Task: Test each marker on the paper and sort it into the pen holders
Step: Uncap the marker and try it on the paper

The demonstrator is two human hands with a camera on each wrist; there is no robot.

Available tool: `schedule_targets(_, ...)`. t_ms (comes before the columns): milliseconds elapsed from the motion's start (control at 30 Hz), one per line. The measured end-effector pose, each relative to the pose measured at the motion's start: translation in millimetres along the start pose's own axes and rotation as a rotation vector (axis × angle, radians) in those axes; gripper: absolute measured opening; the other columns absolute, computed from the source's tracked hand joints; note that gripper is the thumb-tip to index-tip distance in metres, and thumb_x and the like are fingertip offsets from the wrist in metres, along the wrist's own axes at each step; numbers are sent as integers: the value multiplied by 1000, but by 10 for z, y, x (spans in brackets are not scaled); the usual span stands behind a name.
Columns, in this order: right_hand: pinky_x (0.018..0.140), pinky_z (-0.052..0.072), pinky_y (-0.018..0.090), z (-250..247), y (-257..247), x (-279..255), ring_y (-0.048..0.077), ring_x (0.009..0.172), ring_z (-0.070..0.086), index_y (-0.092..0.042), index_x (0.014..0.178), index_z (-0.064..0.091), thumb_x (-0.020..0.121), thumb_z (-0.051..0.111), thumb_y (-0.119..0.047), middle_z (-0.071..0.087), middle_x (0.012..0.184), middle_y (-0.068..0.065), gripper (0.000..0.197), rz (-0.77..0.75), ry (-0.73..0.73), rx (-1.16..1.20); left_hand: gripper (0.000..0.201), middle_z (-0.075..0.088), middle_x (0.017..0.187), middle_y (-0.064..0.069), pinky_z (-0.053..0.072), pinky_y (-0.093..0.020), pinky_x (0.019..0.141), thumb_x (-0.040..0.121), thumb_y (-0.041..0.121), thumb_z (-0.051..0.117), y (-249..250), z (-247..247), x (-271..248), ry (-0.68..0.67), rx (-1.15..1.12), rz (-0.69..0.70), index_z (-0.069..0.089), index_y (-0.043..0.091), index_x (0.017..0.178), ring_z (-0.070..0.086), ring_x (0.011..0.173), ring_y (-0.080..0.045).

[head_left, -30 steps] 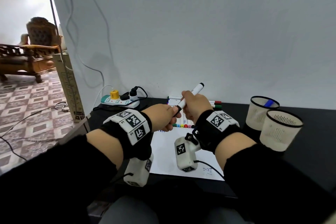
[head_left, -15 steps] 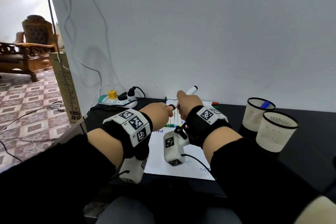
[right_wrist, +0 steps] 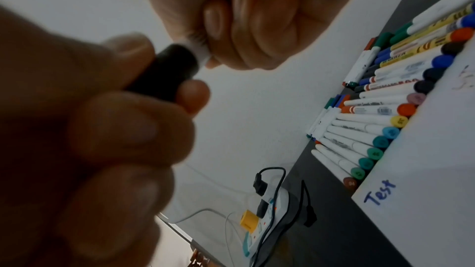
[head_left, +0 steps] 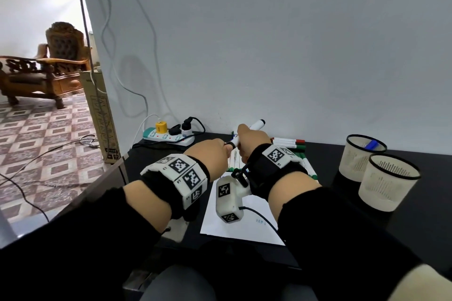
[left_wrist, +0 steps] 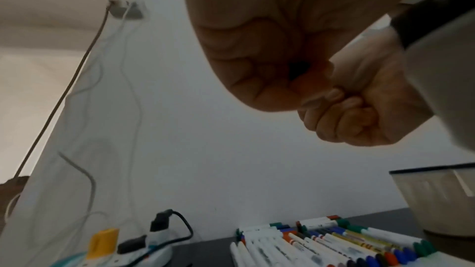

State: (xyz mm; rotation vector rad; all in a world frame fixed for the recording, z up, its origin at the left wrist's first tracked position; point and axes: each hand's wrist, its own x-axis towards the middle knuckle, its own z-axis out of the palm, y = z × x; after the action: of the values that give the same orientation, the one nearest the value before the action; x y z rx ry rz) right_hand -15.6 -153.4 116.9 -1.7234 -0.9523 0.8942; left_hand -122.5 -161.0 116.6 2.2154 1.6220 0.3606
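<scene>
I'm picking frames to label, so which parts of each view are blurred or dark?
Head view: sharp, evenly lit. Right wrist view: the near hand gripping the black cap is dark and blurred; markers sharper. Left wrist view: both hands soft and shadowed.

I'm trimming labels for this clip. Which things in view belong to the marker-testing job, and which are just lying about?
Job: marker held in right hand, its black cap gripped by left hand; row of markers; paper; two pen holders.

Lying about: power strip, armchair.
</scene>
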Motion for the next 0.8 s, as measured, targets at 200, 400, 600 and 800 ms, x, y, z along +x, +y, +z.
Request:
schedule_targets(200,45,28,27,97,31,38,19,43,36,-9,65,47,87,43,-29,42,49,4,30,-56,-56,42,35,50,70,-3,37,-24,59,103,23,27,-112,-45,7,-124,-320,3,51,12,80,47,58,-16)
schedule_targets(400,58,34,32,228,-14,57,21,52,42,-11,64,44,85,44,-33,47,60,6,31,-6,-5,29,32,53,83,-2,37,-30,70,101,30,27,-185,-30,16,59,143,-2,50,9,108,50,79,-20)
schedule_targets(600,45,29,25,257,6,88,18,44,37,-10,66,46,88,43,-27,42,48,3,28,-38,-86,121,36,55,87,-3,44,-24,66,102,19,27,-189,-120,31,-74,-57,13,49,-1,123,55,75,-15)
schedule_targets(800,58,47,18,92,70,270,20,63,53,-14,65,46,94,36,-31,60,76,9,35,-10,6,100,31,53,121,-13,37,-32,80,101,18,26,-248,-106,-82,23,107,-35,45,7,123,53,109,-29)
